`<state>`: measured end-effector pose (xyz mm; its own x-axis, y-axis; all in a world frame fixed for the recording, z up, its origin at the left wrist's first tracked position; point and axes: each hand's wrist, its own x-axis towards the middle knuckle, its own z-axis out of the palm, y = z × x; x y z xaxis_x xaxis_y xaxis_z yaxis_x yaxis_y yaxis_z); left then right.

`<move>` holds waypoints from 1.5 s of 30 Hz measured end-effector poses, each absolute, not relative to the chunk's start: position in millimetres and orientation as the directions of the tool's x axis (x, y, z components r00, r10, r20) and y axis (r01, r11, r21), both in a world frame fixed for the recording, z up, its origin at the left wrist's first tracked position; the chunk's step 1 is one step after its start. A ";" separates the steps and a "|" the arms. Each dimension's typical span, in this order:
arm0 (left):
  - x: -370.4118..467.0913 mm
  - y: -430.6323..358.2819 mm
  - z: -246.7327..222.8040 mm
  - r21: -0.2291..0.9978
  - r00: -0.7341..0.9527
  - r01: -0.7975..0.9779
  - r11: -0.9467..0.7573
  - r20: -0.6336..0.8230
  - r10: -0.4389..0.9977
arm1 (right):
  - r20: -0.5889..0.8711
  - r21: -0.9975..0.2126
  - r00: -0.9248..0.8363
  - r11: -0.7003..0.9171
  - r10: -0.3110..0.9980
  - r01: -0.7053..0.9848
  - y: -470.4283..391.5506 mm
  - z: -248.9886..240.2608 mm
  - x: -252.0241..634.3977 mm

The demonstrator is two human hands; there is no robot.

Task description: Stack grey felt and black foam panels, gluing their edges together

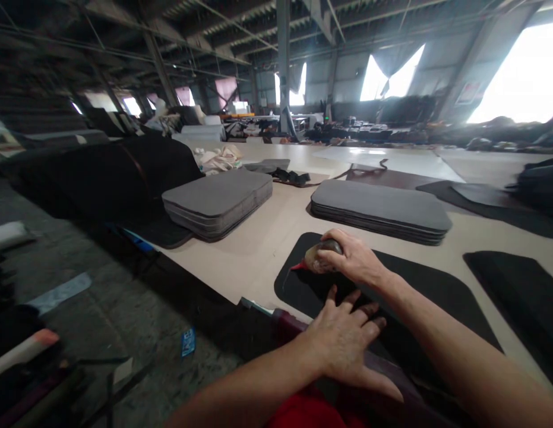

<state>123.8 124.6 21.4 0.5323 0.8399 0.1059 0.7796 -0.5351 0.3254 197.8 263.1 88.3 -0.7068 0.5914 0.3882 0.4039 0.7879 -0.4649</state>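
free: bare tabletop (pixel 258 244) at 11 o'clock of the black pad (pixel 419 291) | blocked 12: flat grey pad stack (pixel 381 209) | blocked 10: taller grey stack (pixel 218 199) | 3: second black pad (pixel 521 285), strip of table between | 9: table edge, floor (pixel 102 309) below

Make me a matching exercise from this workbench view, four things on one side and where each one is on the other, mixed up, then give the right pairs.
Things:
1. left hand
2. right hand
3. thick grey pad stack
4. thin grey pad stack

Places:
A. far side of the table, towards its left edge
B. closed around a tool with a red tip
C. flat on the near black panel
D. just beyond the near black panel

Pairs: 1-C, 2-B, 3-A, 4-D
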 end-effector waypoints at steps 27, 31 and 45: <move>122.8 123.9 29.7 0.404 0.524 0.759 -0.511 0.086 0.847 | 0.361 -0.228 -0.529 0.623 0.768 0.748 343.5 112.1 182.7; 123.6 124.5 28.8 0.347 0.521 0.783 -0.516 0.087 0.849 | 0.312 -0.231 -0.497 0.572 0.810 0.787 344.1 118.4 197.8; 125.7 131.1 18.4 0.344 0.509 0.788 -0.510 0.099 0.855 | 0.230 -0.206 -0.319 0.366 0.919 0.907 343.8 129.2 318.8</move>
<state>125.7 131.1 18.4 0.5093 0.8548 0.0993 0.7885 -0.5098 0.3442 318.8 343.8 129.2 -0.3192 0.9194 0.2299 0.9074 0.3665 -0.2059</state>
